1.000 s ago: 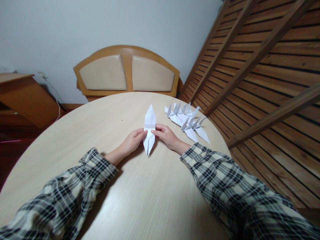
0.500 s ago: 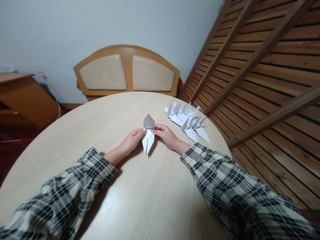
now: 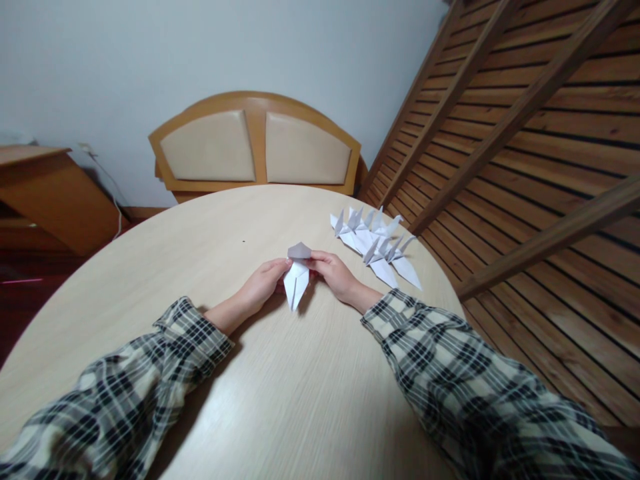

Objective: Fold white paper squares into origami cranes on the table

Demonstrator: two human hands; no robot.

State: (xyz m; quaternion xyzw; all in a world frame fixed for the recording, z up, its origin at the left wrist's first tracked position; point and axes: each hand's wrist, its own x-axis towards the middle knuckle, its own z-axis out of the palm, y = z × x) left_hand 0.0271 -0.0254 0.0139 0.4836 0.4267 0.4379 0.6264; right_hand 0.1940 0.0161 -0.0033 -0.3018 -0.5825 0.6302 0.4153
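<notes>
Head view: left hand (image 3: 261, 285) and right hand (image 3: 334, 272) pinch folded paper (image 3: 297, 279) on table (image 3: 200, 267); top flap apparently bent over. Paper cranes (image 3: 376, 245) right of paper.

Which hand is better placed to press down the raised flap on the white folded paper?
Likely the right hand: its fingertips touch the raised grey flap; the left hand pinches the white folded paper slightly lower.
</notes>
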